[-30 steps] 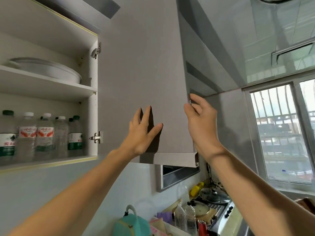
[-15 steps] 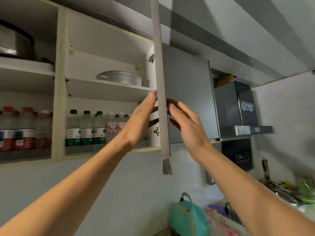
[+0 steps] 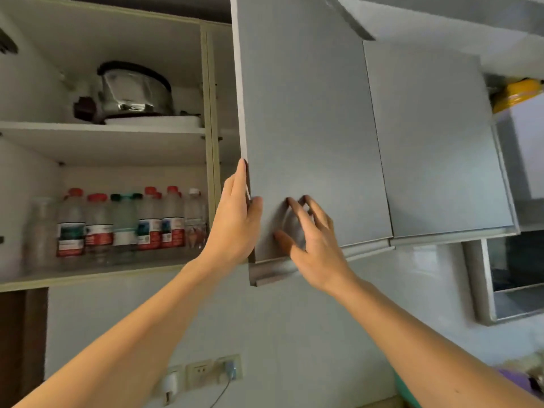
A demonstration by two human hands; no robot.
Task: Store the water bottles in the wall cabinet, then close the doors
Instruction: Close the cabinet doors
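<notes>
The wall cabinet [image 3: 106, 142], a pale laminate unit with an inner shelf, stands open to the left of both hands. Its grey flat-panel door [image 3: 306, 128] hangs partly swung, free edge toward the camera, directly under both hands; a second grey door [image 3: 435, 142] to the right of the right hand lies flush and closed. The left hand [image 3: 235, 219] holds the free vertical edge of the partly swung door, fingers extended up along the edge and thumb lying on the front face. The right hand [image 3: 312, 237] rests on the front face just beside the left, fingers spread and bent, tips touching the panel, gripping nothing. A lidded steel pot [image 3: 135, 89] sits on the upper shelf, above and left of the left hand. The clear plastic water bottles [image 3: 126, 225], with red, green and white caps, stand upright in a row on the lower shelf, just left of the left hand. White wall sockets [image 3: 206, 372] sit below the forearms.
</notes>
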